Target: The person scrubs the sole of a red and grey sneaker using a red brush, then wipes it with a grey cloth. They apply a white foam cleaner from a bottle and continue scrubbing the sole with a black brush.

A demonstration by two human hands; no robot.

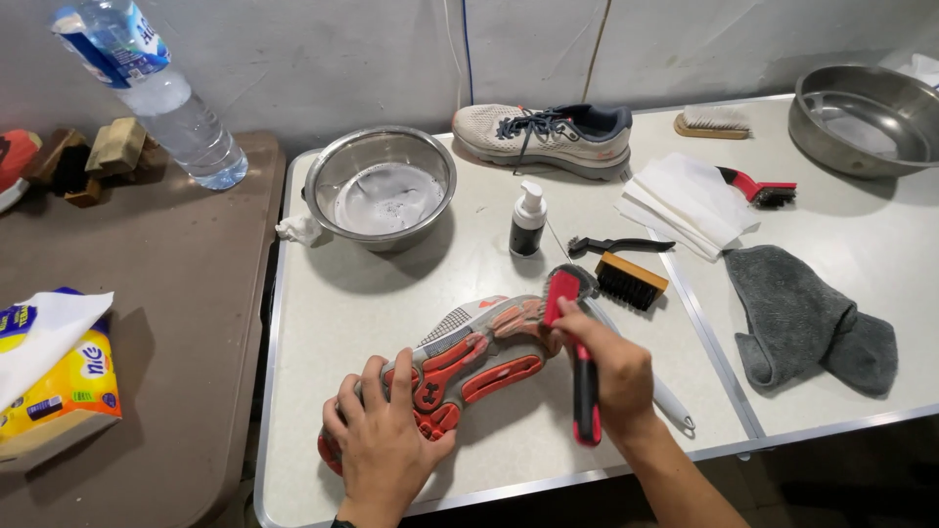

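while my left hand [383,440] clamps the heel of the shoe [460,367], sole up, its long axis runs up-right toward the toe. my right hand [611,367] grips the red brush [577,357] there, bristles on the toe, hands apart.

Free surface on the counter [323,323] lies left of the upturned shoe [469,362], between it and the steel bowl [380,186]. Ahead of the shoe, passage is narrowed by the pump bottle [528,220], the black brush [616,244] and the wooden brush [631,281], which stand close together. To the right, the grey cloth [807,318] and the white tissues [690,200] occupy the surface; bare counter remains near the front right edge. The far edge is blocked by a second shoe [548,137] and a large basin [866,117].
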